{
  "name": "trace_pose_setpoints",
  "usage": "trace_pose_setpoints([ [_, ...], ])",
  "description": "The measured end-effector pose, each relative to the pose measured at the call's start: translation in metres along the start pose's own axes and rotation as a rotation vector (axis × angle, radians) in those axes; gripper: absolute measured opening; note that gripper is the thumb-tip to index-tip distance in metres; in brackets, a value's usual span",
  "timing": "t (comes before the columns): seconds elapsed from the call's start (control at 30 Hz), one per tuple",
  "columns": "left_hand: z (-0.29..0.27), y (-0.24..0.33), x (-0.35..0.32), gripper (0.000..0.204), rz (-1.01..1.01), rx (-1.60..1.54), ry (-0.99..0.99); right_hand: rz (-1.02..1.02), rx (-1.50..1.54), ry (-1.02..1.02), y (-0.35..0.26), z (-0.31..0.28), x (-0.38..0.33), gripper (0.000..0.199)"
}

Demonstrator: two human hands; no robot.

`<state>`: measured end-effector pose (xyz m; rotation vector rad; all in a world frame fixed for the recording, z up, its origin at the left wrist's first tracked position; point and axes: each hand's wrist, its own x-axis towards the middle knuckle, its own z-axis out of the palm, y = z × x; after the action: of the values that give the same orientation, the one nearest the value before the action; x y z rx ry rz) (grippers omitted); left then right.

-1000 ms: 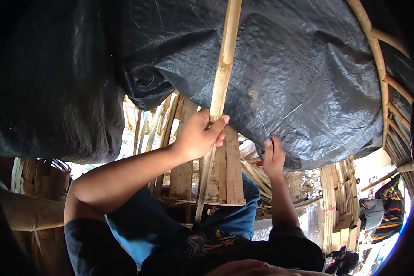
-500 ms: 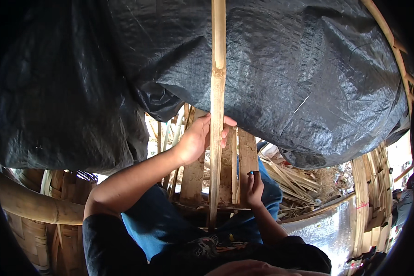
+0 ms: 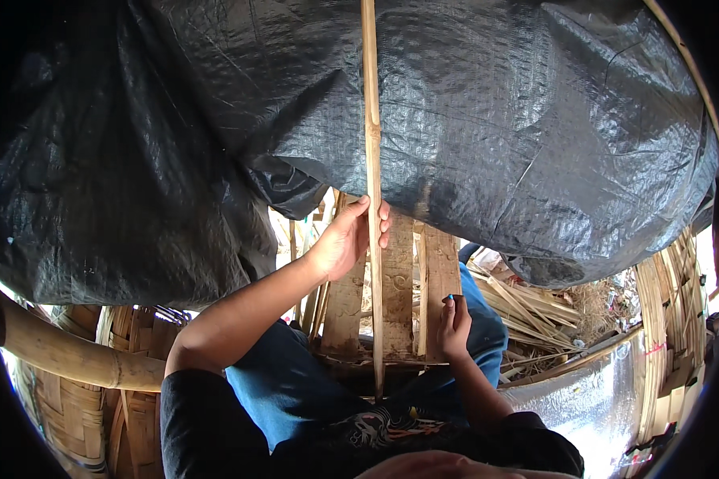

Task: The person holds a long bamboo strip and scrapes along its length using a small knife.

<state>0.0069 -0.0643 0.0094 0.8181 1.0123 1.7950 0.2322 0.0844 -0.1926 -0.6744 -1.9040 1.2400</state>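
Note:
A long split bamboo strip (image 3: 373,152) stands in front of me, running from the top of the view down to my lap. My left hand (image 3: 351,238) is wrapped round it near its middle, thumb on the near face and fingertips showing on the right side. Lower and to the right, beside the slats, my right hand (image 3: 454,329) is closed with its fingers bent. A small blue spot and a dark edge show at its fingertips; what it holds cannot be made out. The strip's lower end is close to my shirt.
A large black plastic sheet (image 3: 471,136) hangs across the far side. Upright wooden slats (image 3: 398,295) stand between my knees. A thick bamboo pole (image 3: 80,359) crosses at the left by woven bamboo panels (image 3: 72,423). Loose bamboo strips (image 3: 527,307) lie at the right beside a silvery sheet (image 3: 591,391).
The bamboo strip has turned and looks narrower. The left hand's fingers, stretched out before, now curl round it. The right hand keeps its pose while the whole view has shifted slightly.

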Motion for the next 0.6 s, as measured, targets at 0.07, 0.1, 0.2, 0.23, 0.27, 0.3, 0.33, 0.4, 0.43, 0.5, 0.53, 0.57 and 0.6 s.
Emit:
trace_pose_setpoints([
  [0.07, -0.006, -0.004, 0.006, 0.045, -0.026, 0.018, -0.001, 0.003, 0.010, -0.002, 0.004, 0.001, 0.000, 0.023],
  [0.1, -0.009, -0.005, 0.007, 0.045, -0.049, 0.035, 0.001, 0.001, 0.019, 0.000, 0.005, 0.001, 0.001, 0.023],
  [0.2, -0.014, -0.007, 0.010, 0.040, -0.086, 0.118, 0.081, -0.009, 0.026, 0.000, 0.006, 0.001, 0.000, 0.024],
  [0.23, -0.014, -0.006, 0.011, 0.038, -0.073, 0.131, 0.103, -0.015, 0.027, 0.000, 0.006, 0.001, 0.000, 0.024],
  [0.27, -0.014, -0.006, 0.012, 0.038, -0.071, 0.124, 0.101, -0.016, 0.020, -0.001, 0.005, 0.001, -0.001, 0.024],
  [0.3, -0.014, -0.006, 0.013, 0.038, -0.075, 0.192, 0.132, -0.025, 0.012, 0.006, 0.004, 0.001, -0.002, 0.024],
  [0.33, -0.012, -0.007, 0.014, 0.038, -0.078, 0.258, 0.163, -0.035, 0.003, 0.013, 0.002, 0.000, -0.002, 0.024],
  [0.4, -0.008, -0.006, 0.014, 0.039, -0.066, 0.278, 0.194, -0.024, -0.004, 0.001, -0.003, 0.000, -0.005, 0.023],
  [0.43, -0.007, -0.007, 0.014, 0.038, -0.049, 0.309, 0.229, -0.008, -0.007, -0.010, -0.007, 0.000, -0.006, 0.023],
  [0.5, -0.008, -0.009, 0.013, 0.039, -0.022, 0.344, 0.267, -0.052, -0.026, -0.014, -0.017, 0.002, -0.007, 0.023],
  [0.53, -0.009, -0.010, 0.012, 0.039, -0.021, 0.332, 0.266, -0.093, -0.037, -0.016, -0.020, 0.002, -0.008, 0.023],
  [0.57, -0.010, -0.009, 0.011, 0.039, -0.015, 0.345, 0.263, -0.094, -0.045, -0.026, -0.019, 0.003, -0.008, 0.023],
  [0.6, -0.011, -0.009, 0.010, 0.040, -0.009, 0.358, 0.260, -0.095, -0.056, -0.029, -0.015, 0.003, -0.008, 0.023],
])
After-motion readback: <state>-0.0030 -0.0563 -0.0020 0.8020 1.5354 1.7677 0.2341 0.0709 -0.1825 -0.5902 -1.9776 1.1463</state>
